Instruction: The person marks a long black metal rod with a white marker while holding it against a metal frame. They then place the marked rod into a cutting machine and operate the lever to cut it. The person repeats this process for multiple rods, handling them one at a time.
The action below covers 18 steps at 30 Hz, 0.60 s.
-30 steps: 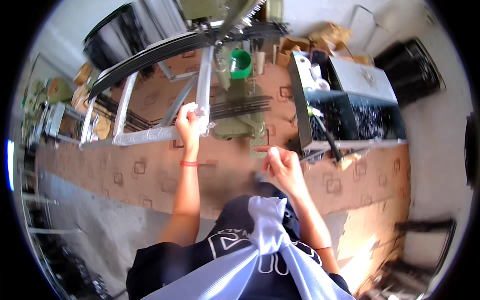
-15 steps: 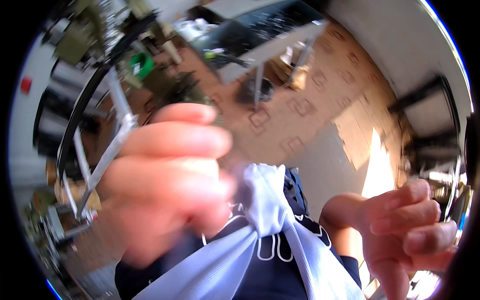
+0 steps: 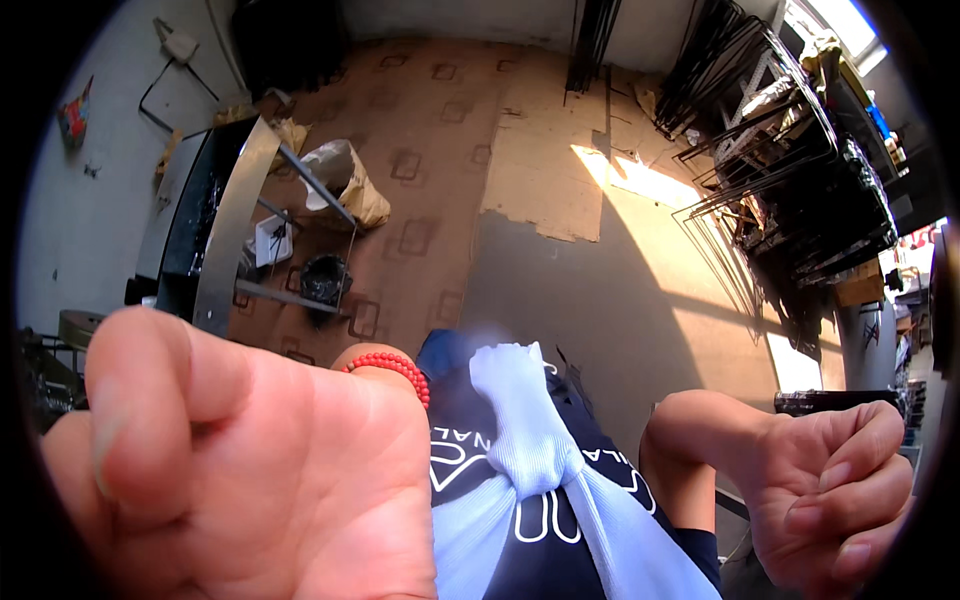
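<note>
My left hand (image 3: 290, 470) is very close at the lower left, its bare palm turned up into view. Its fingers bend loosely toward the left rim, and nothing shows in the palm. A red bead bracelet (image 3: 395, 370) circles that wrist. At the lower right, my right hand (image 3: 830, 490) is raised, its fingers curled in to the palm with nothing visible in them. Between the hands, a light blue knotted cloth (image 3: 535, 460) hangs over my dark shirt (image 3: 620, 490) with white print. Neither hand is seen touching the cloth.
A metal-legged table (image 3: 235, 190) stands at the left, with a white sack (image 3: 335, 175), a white tub (image 3: 272, 240) and a black bag-lined bin (image 3: 325, 278) by it. Black metal frames (image 3: 740, 110) are stacked at the far right. The patterned floor (image 3: 410, 190) has a worn patch (image 3: 550, 180).
The view has swung round, so the table now lies at the left and the frames at the right. My left hand has come closer, its palm showing; my right fingers are curled tighter.
</note>
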Motion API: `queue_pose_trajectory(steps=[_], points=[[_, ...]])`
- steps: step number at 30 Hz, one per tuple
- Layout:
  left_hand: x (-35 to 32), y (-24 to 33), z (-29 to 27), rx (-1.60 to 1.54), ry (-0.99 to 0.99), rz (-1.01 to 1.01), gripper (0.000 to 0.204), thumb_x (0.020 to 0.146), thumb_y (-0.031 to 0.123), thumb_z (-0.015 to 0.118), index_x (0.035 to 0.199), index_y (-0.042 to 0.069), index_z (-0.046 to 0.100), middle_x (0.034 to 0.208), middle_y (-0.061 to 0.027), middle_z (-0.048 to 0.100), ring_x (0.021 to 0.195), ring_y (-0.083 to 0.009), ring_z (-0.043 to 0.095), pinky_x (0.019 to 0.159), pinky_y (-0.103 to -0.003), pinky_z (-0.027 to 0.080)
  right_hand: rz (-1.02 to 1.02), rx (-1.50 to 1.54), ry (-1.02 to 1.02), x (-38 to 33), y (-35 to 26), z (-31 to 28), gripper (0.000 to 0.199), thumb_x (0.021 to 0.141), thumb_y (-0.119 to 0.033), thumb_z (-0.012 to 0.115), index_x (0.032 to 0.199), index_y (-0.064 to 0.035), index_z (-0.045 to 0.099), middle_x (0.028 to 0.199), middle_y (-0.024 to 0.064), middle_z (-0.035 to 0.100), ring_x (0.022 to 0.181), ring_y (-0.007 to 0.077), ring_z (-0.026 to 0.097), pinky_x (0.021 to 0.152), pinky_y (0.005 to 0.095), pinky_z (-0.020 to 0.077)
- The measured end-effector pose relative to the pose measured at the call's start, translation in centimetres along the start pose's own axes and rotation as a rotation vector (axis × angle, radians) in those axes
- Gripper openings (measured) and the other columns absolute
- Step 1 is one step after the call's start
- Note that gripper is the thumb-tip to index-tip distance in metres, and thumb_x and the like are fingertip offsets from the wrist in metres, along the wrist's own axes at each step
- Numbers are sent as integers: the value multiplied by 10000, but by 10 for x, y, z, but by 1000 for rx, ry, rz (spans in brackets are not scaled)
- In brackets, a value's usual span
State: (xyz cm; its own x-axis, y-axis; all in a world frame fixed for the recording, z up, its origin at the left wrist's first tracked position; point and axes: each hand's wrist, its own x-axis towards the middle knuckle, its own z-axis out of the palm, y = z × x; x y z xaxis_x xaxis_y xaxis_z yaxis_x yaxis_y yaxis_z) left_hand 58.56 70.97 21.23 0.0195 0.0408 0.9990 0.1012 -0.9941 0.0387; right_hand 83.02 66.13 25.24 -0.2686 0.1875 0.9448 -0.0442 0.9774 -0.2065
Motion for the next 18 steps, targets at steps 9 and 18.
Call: queue_pose_trajectory(steps=[9, 18], points=[[26, -143, 147, -457, 106, -27, 583, 865, 376, 508, 1302, 52, 296, 1294, -91, 395, 1171, -270, 393, 984, -468, 301, 9, -319, 497, -7, 83, -109, 179, 923, -220, 456, 912, -43, 430, 784, 30, 479, 503, 104, 436, 599, 260, 348], [-59, -326, 434, -1640, -221, -1183, 580, 917, 403, 395, 1328, 0, 321, 1324, -152, 399, 1241, -228, 372, 1020, -372, 301, 546, 762, 1031, -97, 313, -236, 670, 919, -483, 317, 1347, 28, 246, 1365, 201, 320, 1263, 283, 334, 1064, 369, 278]])
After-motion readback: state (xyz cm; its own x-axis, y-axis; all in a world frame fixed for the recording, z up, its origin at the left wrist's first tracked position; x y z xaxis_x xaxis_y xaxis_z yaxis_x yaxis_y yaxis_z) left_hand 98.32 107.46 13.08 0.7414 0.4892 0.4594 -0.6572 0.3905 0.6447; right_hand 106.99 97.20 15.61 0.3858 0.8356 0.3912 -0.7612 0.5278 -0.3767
